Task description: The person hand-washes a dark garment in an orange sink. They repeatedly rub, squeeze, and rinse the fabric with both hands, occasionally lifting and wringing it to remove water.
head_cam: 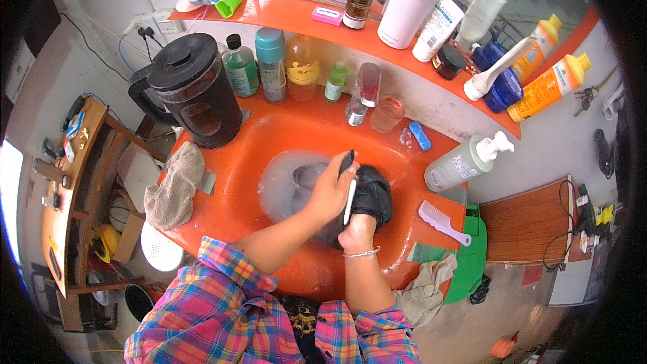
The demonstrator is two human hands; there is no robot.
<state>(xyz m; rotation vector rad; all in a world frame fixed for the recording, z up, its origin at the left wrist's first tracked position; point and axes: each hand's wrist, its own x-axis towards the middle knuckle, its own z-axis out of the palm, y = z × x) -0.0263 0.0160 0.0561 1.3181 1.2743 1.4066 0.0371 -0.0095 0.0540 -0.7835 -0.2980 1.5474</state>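
Above the orange washbasin (240,182), my left hand (328,192) is closed round a narrow thing with a black upper end and a white lower part (350,202), perhaps a brush. It lies against wet black cloth (374,189). My right hand (360,230), with a silver bangle at the wrist, reaches into or under that cloth, which hides its fingers. More dark cloth lies in the cloudy, soapy water (278,189) to the left, partly under the surface.
A black-lidded jug (199,96) and a beige cloth (177,187) stand or lie at the basin's left. At right are a pump bottle (462,164), a lilac comb (440,220) and another cloth (429,288). Bottles line the back beneath a crowded orange shelf (298,2).
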